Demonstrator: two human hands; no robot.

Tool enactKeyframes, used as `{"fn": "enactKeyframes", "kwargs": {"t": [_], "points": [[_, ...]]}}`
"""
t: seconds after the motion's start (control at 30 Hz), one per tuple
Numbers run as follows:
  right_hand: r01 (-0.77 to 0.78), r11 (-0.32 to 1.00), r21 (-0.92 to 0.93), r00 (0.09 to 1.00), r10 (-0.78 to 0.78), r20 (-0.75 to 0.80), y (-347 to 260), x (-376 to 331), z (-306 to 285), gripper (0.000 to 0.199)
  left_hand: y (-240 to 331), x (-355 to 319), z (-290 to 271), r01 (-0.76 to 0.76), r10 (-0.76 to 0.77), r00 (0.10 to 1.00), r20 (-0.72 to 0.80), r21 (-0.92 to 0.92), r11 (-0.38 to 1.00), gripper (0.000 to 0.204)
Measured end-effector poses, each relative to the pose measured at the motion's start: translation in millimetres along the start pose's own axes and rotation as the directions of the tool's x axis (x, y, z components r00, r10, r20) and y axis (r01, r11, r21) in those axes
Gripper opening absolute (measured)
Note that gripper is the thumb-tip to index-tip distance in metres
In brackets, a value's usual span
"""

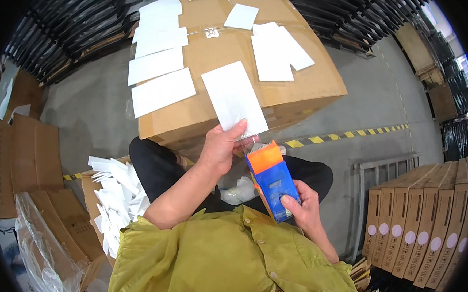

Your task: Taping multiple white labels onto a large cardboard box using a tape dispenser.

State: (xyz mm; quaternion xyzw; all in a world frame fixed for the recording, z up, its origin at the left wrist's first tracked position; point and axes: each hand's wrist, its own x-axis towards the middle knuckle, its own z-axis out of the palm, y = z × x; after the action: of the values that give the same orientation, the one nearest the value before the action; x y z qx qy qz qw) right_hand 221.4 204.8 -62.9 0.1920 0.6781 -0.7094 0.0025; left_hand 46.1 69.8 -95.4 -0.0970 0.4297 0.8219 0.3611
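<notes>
Meanwhile, the left hand (pixel 220 147) pinched a clear bag (pixel 235 100) by its lower edge, at twelve o'clock from the person's lap, over a carton (pixel 316 85) strewn with white sheets (pixel 162 91). At five o'clock from it, the right hand (pixel 302 206) gripped a blue-and-orange pack (pixel 272 178), fingers wrapped around its lower end. Loose bags (pixel 116 198) filled a box at nine o'clock.
</notes>
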Motion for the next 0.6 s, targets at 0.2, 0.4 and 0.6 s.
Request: {"fn": "enactKeyframes", "kwargs": {"t": [0.2, 0.4, 0.6], "points": [[0.016, 1.000, -0.019, 1.000, -0.016, -0.011, -1, -16, -4, 0.039, -2, -2, 2, 0.060, -0.060, 0.998, 0.013, -0.002, 0.998, 0.029], [0.000, 1.000, -0.007, 1.000, 0.000, 0.002, 2, -25, -6, 0.036, -4, -9, 3, 0.062, -0.062, 0.998, -0.003, -0.008, 0.998, 0.029], [-0.040, 0.999, -0.036, 0.999, 0.040, -0.011, 1, -39, -8, 0.035, 0, -5, -3, 0.016, -0.017, 0.999, -0.030, -0.017, 1.000, 0.030]]}}
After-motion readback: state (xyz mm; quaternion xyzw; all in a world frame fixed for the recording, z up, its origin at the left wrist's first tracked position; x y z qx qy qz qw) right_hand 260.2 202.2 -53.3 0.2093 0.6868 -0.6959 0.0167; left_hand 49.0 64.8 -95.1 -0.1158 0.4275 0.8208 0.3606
